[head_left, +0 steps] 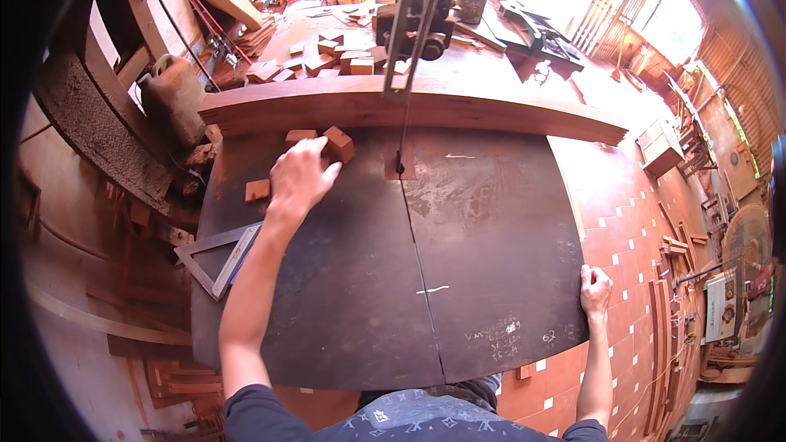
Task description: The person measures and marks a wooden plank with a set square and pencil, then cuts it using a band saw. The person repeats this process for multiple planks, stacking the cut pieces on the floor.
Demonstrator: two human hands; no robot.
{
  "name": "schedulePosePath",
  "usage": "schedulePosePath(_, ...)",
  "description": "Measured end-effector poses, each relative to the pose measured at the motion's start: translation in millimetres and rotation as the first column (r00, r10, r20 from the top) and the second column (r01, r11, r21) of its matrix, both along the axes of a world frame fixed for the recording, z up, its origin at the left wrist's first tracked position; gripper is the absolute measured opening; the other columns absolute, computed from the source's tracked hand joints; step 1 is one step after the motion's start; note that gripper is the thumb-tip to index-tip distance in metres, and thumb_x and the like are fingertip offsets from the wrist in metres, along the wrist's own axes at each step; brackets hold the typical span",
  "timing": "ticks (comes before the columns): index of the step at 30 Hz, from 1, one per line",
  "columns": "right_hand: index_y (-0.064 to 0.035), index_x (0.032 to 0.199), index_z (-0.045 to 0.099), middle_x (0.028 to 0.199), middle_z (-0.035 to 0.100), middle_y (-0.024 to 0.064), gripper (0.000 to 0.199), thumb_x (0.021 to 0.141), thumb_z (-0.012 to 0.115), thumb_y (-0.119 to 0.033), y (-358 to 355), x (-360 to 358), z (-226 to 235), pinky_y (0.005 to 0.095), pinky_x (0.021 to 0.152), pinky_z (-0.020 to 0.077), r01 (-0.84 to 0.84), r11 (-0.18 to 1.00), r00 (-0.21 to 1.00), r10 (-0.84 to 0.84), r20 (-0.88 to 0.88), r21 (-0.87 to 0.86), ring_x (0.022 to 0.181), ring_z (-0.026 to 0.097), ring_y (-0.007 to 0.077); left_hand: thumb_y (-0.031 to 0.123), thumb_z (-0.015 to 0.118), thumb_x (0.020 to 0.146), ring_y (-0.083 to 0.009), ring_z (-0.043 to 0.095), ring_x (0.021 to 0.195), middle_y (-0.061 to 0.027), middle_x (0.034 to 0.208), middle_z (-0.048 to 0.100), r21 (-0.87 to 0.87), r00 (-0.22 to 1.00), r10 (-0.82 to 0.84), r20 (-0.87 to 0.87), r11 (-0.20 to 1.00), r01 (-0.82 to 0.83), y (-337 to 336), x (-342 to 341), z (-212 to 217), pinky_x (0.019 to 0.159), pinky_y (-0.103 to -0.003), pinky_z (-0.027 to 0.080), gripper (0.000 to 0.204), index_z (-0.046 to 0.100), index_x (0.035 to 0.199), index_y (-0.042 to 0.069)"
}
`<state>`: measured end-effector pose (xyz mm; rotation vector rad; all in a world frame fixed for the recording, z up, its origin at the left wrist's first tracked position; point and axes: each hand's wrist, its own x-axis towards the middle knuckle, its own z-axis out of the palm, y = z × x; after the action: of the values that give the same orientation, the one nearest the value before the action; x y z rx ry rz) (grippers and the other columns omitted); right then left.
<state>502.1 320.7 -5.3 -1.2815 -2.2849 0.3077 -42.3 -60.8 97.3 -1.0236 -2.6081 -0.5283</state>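
Note:
My left hand (300,180) is over the far left of the dark saw table (352,278), its thumb apart from its fingers. Its fingertips reach a tilted reddish wood block (339,144); they seem to touch it rather than wrap round it. Partly behind the fingers lies a second wood block (300,136), and a third small block (257,190) rests left of the wrist. At the table's right edge, my right hand (596,288) is closed on the rim. A thin upright bandsaw blade (404,127) passes through the table's insert, right of the blocks.
Long stacked boards (491,110) cross the table behind the blade. A metal set square (217,262) overhangs the left edge, beside my left forearm. Beyond the boards lies a pile of cut blocks (327,57). The blade guide (413,29) hangs above. Timber strips (663,352) lie at right.

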Motion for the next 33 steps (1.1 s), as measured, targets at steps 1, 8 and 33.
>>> schedulePosePath(1,0.0030,0.086,0.068,0.070,0.064,0.0156,0.038,0.102,0.070,-0.032,-1.9,-9.0,10.6,0.0405,0.064,0.0494,-0.034,0.999,0.999,0.034,-0.023,0.002,0.065,0.061,0.0230,0.032,0.085,0.086,-0.0326,0.076,0.106,-0.0148,0.120,0.076,0.067,0.996,-0.057,-0.067,0.996,0.062,-16.3,8.5,-1.9,0.091,-0.045,0.061,0.050,0.073,0.128,0.006)
schedulePosePath(8,0.0002,0.112,0.071,0.114,0.072,0.0225,0.037,0.094,0.079,-0.030,41.4,-168.2,80.6,0.0494,0.089,0.0562,-0.336,0.917,0.942,0.328,0.077,0.216,0.100,0.070,0.0418,0.016,0.087,0.081,-0.0310,0.072,0.093,-0.0139,0.117,0.075,0.234,0.963,-0.193,0.188,0.961,0.147,-103.6,114.0,-21.5,0.081,-0.039,0.059,0.039,0.075,0.116,0.004)
schedulePosePath(33,0.0043,0.120,0.069,0.114,0.074,0.0266,0.093,0.067,0.090,-0.069,48.0,-514.7,100.3,0.0521,0.101,0.0522,-0.709,0.705,0.678,0.688,0.260,-0.017,0.112,0.068,0.0436,0.023,0.083,0.088,-0.0270,0.069,0.091,-0.0070,0.111,0.072,0.232,0.991,-0.136,-0.019,0.963,0.136,-128.8,164.6,-61.9,0.082,-0.039,0.057,0.032,0.075,0.116,0.009)
